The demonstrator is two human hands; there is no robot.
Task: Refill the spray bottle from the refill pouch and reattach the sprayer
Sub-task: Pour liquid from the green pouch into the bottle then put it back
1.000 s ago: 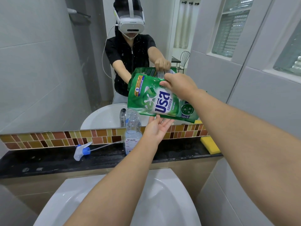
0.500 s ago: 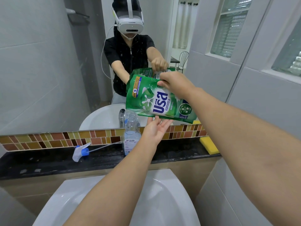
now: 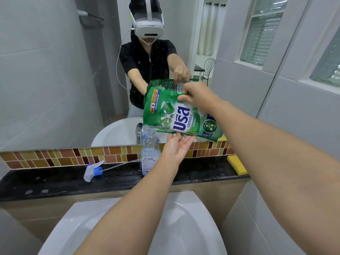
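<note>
Green refill pouch [image 3: 176, 116] held up in the air, tipped on its side just above and right of the open spray bottle [image 3: 150, 153]. Right hand [image 3: 197, 97] pinching the pouch's upper edge, thumb on the front face, a clenched grip that carries the weight. Left hand [image 3: 177, 147] spread flat beneath the pouch's lower edge, fingers straight, palm up, touching and propping rather than grasping; likely there to steady the sagging bag and steer its low corner toward the bottle's neck. Bottle standing upright on the dark table [image 3: 55, 183], neck uncapped, partly filled with pale blue liquid. Sprayer [image 3: 92, 171] lying on its side left of the bottle, well apart, its tube trailing back toward the bottle; parked out of the way, ready for later. Yellow sponge [image 3: 236, 164] far right of the bottle. Can't tell whether the pouch is opened yet. No stream visible, so pouring seems about to start; sprayer not yet reattached.
</note>
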